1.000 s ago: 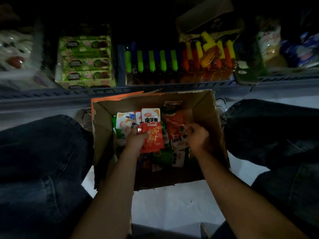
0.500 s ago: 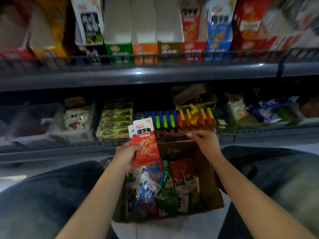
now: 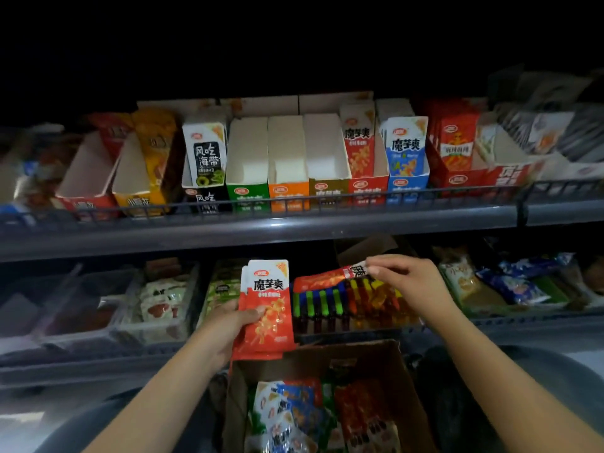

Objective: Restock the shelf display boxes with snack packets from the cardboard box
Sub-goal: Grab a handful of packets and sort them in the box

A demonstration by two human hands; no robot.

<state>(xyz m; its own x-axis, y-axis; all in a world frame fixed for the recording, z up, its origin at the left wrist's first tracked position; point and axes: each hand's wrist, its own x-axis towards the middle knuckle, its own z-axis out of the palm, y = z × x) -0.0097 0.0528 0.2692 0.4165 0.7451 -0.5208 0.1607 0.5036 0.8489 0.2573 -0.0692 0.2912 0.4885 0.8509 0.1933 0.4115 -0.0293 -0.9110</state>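
Your left hand (image 3: 228,325) grips a fanned stack of red packets (image 3: 268,308), so one could slide out mid-lift. Right hand (image 3: 408,282) only pinches one packet (image 3: 327,278) by its corner, floppy, easy to snag. Cardboard box (image 3: 385,364) sits below; red display box (image 3: 364,181) above.

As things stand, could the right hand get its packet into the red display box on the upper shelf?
Probably yes: the right hand pinches a red packet below the upper shelf, and the red display box stands open-topped, with nothing visibly between them.
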